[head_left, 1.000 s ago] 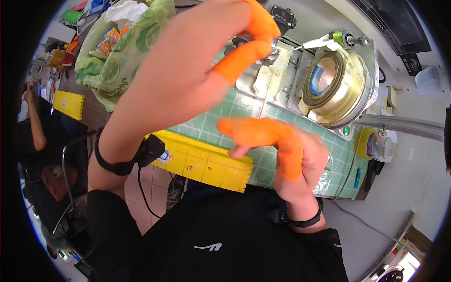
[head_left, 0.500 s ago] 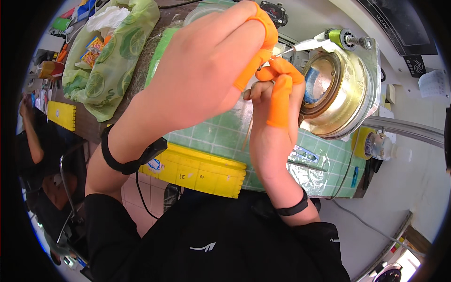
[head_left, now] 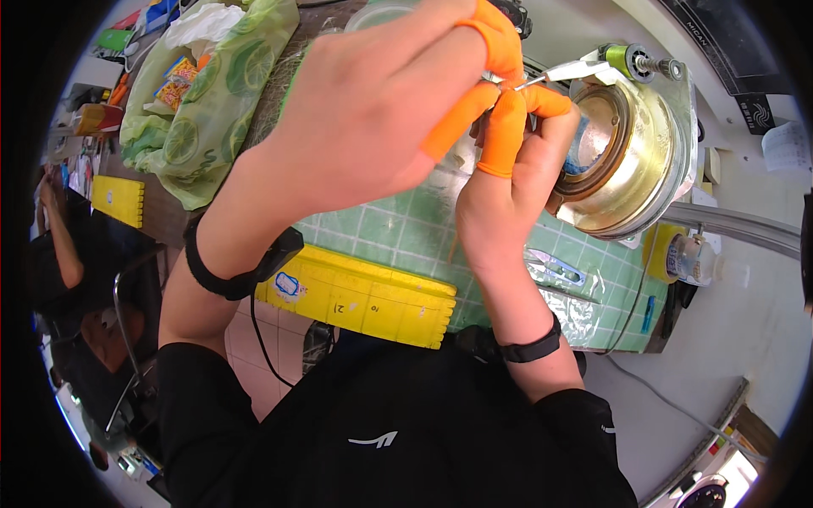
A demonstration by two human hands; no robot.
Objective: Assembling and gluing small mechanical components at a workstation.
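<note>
My left hand (head_left: 364,127) reaches across the middle, with orange finger cots on its thumb and fingertips drawn together. Beside it, my right hand (head_left: 504,203) also wears orange finger cots, its thumb and forefinger pinched. The fingertips of both hands meet at the end of a thin metal tip (head_left: 532,82), which sticks out from a white holder (head_left: 580,69). Whatever small thing they pinch is hidden by the fingers. Just right of my right hand stands a round brass-coloured drum (head_left: 648,161) with a blue patch inside its opening.
A long yellow strip (head_left: 364,296) with notched ends lies along the front edge of the green gridded mat (head_left: 389,229). Tweezers (head_left: 563,292) and clear film lie right. A yellow-lidded jar (head_left: 677,254) stands farther right, a green plastic bag (head_left: 203,127) left. Another person (head_left: 59,237) sits far left.
Both hands have drawn closer together at the metal tip. My right thumb and forefinger have moved up to meet the left fingertips. The whole view has shifted slightly.
</note>
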